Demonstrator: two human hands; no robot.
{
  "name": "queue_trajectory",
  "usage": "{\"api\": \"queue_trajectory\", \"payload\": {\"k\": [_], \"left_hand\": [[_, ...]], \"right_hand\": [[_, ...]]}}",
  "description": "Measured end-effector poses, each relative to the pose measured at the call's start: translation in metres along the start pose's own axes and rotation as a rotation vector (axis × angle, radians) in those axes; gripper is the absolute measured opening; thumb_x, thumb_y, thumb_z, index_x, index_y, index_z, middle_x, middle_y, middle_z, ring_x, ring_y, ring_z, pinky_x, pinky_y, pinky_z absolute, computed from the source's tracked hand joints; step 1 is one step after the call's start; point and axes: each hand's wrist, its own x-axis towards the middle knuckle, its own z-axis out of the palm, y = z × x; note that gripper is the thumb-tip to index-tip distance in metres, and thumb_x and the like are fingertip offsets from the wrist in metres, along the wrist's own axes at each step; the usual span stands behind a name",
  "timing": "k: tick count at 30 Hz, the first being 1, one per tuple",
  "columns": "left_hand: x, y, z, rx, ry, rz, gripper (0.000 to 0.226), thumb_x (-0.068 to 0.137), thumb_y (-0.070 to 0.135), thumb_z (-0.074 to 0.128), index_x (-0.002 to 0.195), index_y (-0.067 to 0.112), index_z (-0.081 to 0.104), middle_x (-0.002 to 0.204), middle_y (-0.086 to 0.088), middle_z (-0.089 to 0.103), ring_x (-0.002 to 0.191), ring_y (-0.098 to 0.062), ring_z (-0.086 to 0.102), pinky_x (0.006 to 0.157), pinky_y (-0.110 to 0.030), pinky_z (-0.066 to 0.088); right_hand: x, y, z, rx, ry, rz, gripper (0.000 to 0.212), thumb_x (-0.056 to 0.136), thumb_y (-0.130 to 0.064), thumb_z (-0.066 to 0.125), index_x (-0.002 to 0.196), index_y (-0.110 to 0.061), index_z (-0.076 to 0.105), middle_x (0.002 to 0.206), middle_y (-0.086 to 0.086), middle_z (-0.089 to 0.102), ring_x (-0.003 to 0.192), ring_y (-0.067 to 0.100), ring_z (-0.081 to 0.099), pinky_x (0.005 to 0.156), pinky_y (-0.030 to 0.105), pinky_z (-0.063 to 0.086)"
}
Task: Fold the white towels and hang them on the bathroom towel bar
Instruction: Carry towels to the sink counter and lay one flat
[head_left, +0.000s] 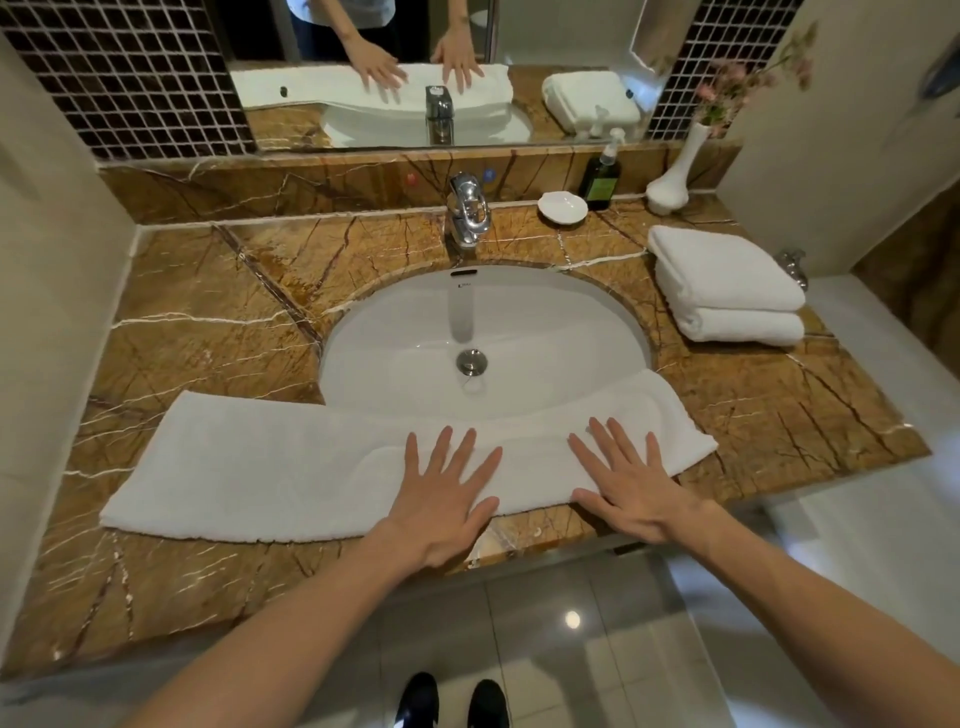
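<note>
While both flat palms, left hand (441, 499) and right hand (631, 486), press the long white terry towel (249, 467) on the marble desk (208, 312), it looks soft, light and floppy; pinching its end corners seems best.

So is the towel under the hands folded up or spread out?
Spread out long: the towel lies as a flat strip along the counter, not yet a small bundle.

Left counter (208, 322) seemingly open; stacked towels (727, 280) crowd right.
</note>
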Motion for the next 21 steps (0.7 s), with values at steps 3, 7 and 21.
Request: {"api": "queue_trajectory", "payload": {"k": [3, 7, 21], "left_hand": [[-0.004, 0.005, 0.004, 0.02, -0.004, -0.006, 0.058, 0.084, 0.064, -0.017, 0.136, 0.044, -0.032, 0.155, 0.0, -0.021, 0.141, -0.03, -0.025, 0.105, -0.062, -0.023], [-0.013, 0.015, 0.005, 0.008, -0.007, 0.004, 0.056, 0.085, 0.063, -0.017, 0.134, 0.045, -0.035, 0.154, 0.0, -0.025, 0.139, -0.031, -0.028, 0.104, -0.064, -0.022], [0.018, 0.007, -0.009, -0.06, 0.034, -0.133, 0.069, 0.081, 0.067, -0.017, 0.144, 0.04, -0.021, 0.156, -0.003, -0.025, 0.141, -0.03, -0.027, 0.106, -0.063, -0.02]], "right_hand": [[-0.013, 0.0, 0.005, 0.009, -0.014, 0.009, 0.078, 0.08, -0.075, -0.01, 0.139, -0.031, -0.034, 0.153, 0.004, -0.033, 0.141, 0.025, -0.03, 0.113, 0.057, -0.012], [-0.032, -0.003, 0.008, 0.046, -0.038, 0.028, 0.08, 0.079, -0.074, -0.009, 0.14, -0.029, -0.034, 0.15, 0.004, -0.038, 0.14, 0.026, -0.032, 0.114, 0.056, -0.013], [0.008, -0.012, -0.03, 0.257, 0.219, 0.253, 0.063, 0.099, -0.054, 0.013, 0.153, -0.023, 0.006, 0.161, 0.01, 0.002, 0.148, 0.028, 0.0, 0.116, 0.051, -0.001]]}}
